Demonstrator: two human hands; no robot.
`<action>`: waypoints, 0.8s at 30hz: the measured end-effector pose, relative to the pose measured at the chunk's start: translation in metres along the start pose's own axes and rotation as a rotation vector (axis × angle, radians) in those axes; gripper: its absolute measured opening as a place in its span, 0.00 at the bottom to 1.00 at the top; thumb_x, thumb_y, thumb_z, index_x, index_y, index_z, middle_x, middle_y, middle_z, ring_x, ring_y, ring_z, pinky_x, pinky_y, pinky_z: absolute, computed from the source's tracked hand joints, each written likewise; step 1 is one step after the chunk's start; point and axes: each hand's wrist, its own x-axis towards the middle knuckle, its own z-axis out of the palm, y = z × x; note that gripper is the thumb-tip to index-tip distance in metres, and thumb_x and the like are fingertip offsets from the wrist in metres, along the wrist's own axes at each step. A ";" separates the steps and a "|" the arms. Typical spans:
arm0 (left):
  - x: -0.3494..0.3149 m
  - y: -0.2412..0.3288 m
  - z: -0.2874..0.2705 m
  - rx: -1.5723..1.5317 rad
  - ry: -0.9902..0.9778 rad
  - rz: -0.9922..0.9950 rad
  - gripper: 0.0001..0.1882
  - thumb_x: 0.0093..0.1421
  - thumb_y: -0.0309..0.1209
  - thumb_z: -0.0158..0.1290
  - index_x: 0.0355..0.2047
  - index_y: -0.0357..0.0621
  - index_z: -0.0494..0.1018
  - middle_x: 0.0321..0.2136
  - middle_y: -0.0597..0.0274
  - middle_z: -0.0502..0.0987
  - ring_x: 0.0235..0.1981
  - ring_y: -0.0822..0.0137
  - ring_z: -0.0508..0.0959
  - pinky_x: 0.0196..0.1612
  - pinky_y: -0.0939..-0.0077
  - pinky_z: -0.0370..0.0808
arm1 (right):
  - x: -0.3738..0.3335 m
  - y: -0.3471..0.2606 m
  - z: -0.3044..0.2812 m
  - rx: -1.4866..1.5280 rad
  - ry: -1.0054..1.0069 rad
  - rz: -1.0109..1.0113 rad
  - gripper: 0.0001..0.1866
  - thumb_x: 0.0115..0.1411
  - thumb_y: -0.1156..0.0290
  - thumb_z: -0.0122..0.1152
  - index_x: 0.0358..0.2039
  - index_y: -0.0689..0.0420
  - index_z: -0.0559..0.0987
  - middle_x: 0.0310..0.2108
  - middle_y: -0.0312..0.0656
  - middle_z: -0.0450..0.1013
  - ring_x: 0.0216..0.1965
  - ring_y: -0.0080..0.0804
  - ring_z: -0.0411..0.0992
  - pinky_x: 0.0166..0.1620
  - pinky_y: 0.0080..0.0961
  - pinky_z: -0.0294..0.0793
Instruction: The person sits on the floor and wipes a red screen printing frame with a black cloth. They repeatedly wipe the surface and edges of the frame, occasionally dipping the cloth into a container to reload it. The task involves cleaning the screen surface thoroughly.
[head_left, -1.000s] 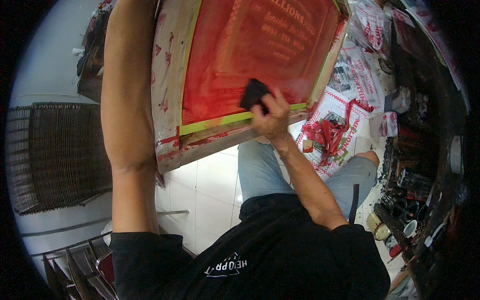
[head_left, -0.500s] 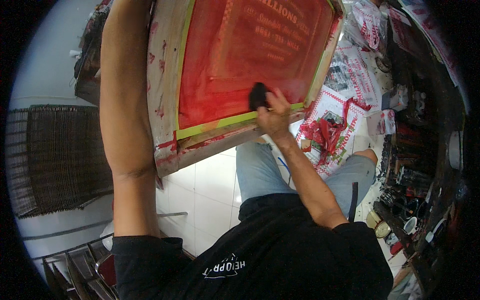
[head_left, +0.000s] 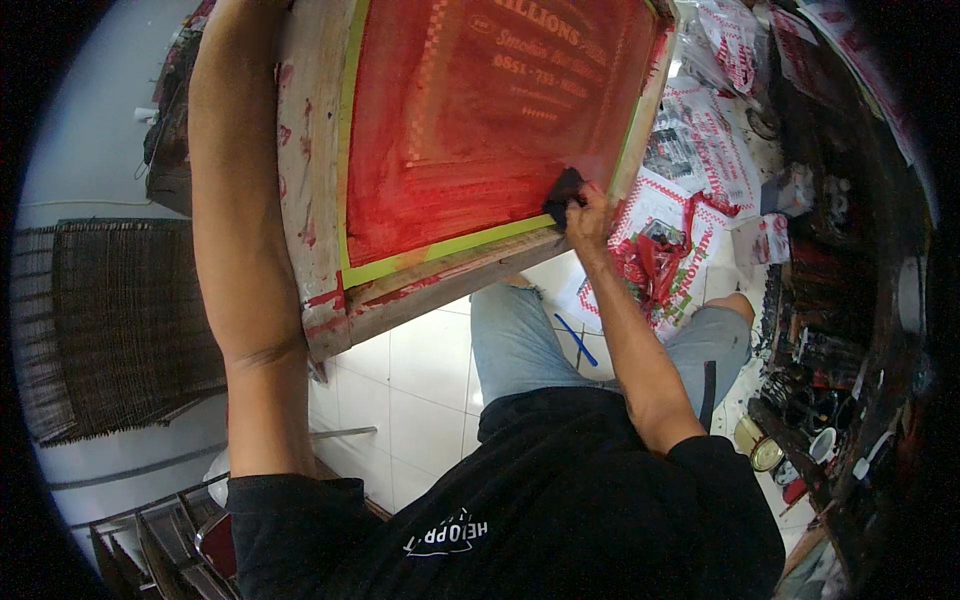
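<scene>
A wooden-framed printing screen (head_left: 400,190), its mesh stained red and edged with yellow-green tape, fills the upper middle and leans at an angle. Faint lettering and a checked border show through the mesh. My right hand (head_left: 588,215) is closed on a black cloth (head_left: 566,196), which rests against the mesh near its lower right corner, by the tape. Along the screen's left side stretches my left arm (head_left: 245,200); the hand itself lies beyond the top edge of the picture. Red smears mark the wooden frame (head_left: 440,290).
Printed white sheets (head_left: 705,140) lie on the floor at right, with a crumpled red plastic bag (head_left: 655,255) on them. A cluttered dark shelf (head_left: 835,300) with cans runs down the right side. At left hangs a dark slatted blind (head_left: 130,325). A blue stick (head_left: 577,340) shows below the screen.
My right hand has slid the black cloth to the right along the lower part of the mesh. In the picture the screen sits slightly farther left.
</scene>
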 end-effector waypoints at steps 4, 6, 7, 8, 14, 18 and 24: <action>-0.002 0.001 0.007 0.011 0.025 0.033 0.19 0.64 0.31 0.47 0.54 0.41 0.71 0.41 0.65 0.76 0.38 0.73 0.73 0.43 0.80 0.69 | 0.007 -0.030 0.013 -0.172 0.042 0.044 0.09 0.44 0.75 0.55 0.28 0.62 0.77 0.29 0.56 0.72 0.33 0.58 0.71 0.40 0.50 0.69; 0.010 -0.015 -0.018 0.029 0.004 0.018 0.18 0.64 0.31 0.47 0.54 0.42 0.72 0.39 0.66 0.77 0.37 0.73 0.74 0.42 0.79 0.70 | 0.010 -0.117 0.036 -0.042 0.005 -0.029 0.10 0.43 0.75 0.57 0.30 0.62 0.76 0.30 0.57 0.71 0.33 0.58 0.70 0.40 0.50 0.69; 0.009 -0.026 0.006 -0.016 0.038 -0.013 0.18 0.64 0.31 0.47 0.53 0.42 0.73 0.38 0.66 0.77 0.36 0.73 0.74 0.41 0.79 0.71 | 0.016 -0.145 0.020 -0.025 -0.031 -0.049 0.11 0.43 0.75 0.58 0.30 0.63 0.76 0.32 0.58 0.71 0.34 0.58 0.69 0.40 0.50 0.70; 0.004 -0.010 0.000 0.023 0.094 -0.045 0.18 0.63 0.31 0.47 0.52 0.43 0.73 0.38 0.66 0.77 0.36 0.73 0.74 0.41 0.78 0.71 | 0.014 -0.182 0.025 0.090 -0.106 -0.157 0.11 0.43 0.76 0.61 0.30 0.62 0.78 0.32 0.57 0.71 0.33 0.57 0.70 0.39 0.47 0.71; -0.020 0.017 -0.003 0.126 0.113 -0.029 0.18 0.63 0.33 0.47 0.52 0.47 0.74 0.35 0.66 0.77 0.34 0.73 0.75 0.36 0.76 0.73 | 0.005 -0.193 0.045 0.170 -0.082 -0.415 0.11 0.42 0.81 0.61 0.30 0.59 0.80 0.27 0.51 0.70 0.30 0.51 0.71 0.35 0.40 0.72; -0.005 0.008 0.009 0.074 0.097 -0.098 0.18 0.64 0.34 0.47 0.52 0.47 0.74 0.34 0.66 0.77 0.34 0.72 0.76 0.36 0.77 0.73 | -0.001 -0.017 0.018 0.036 -0.001 0.030 0.14 0.41 0.78 0.52 0.30 0.61 0.80 0.28 0.55 0.71 0.30 0.55 0.71 0.37 0.44 0.72; 0.013 -0.026 0.009 -0.055 0.177 -0.161 0.18 0.63 0.35 0.47 0.51 0.46 0.74 0.36 0.65 0.78 0.37 0.72 0.76 0.40 0.74 0.72 | 0.006 0.095 -0.009 -0.259 0.060 0.420 0.11 0.45 0.74 0.55 0.29 0.65 0.79 0.26 0.55 0.74 0.32 0.51 0.74 0.39 0.39 0.72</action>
